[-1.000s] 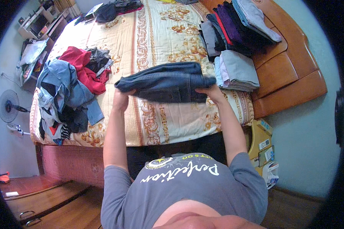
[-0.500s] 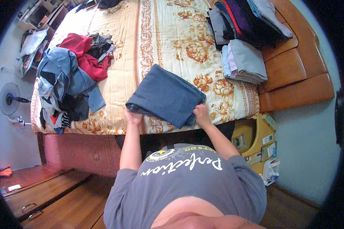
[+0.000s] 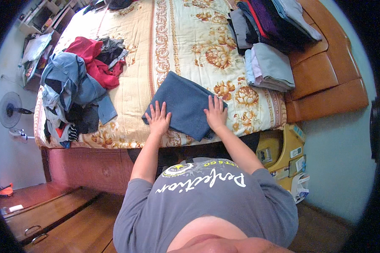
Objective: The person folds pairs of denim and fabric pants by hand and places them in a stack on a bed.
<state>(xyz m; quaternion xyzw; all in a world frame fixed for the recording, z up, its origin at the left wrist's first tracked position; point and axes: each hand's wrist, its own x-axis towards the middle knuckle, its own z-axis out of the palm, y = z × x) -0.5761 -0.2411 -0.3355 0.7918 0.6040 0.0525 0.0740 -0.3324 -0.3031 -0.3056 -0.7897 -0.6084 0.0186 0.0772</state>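
Two colours of lettering, large white script [image 3: 200, 184] and smaller yellow print [image 3: 218, 163], are borne by the grey shirt [image 3: 207, 206], on the body side of the fingers; a round emblem [image 3: 176, 169] is set beside them. Small labels [image 3: 296, 152], too small to be read, are fixed to the yellow unit [image 3: 286, 145] rightward of the right fingers. Both forearms [image 3: 144, 160] are stretched forward, the backs of the hands turned up. The left hand [image 3: 158, 123] and right hand [image 3: 216, 117] are laid flat, fingers splayed, straight and unclenched, on the folded dark blue garment [image 3: 182, 104]. It is spread beneath and between the fingers, on the patterned bedspread [image 3: 188, 55]. Leftward of the left fingers, loose clothes [image 3: 82, 90] are heaped; beyond the right fingers, folded clothes [image 3: 274, 67] are stacked.
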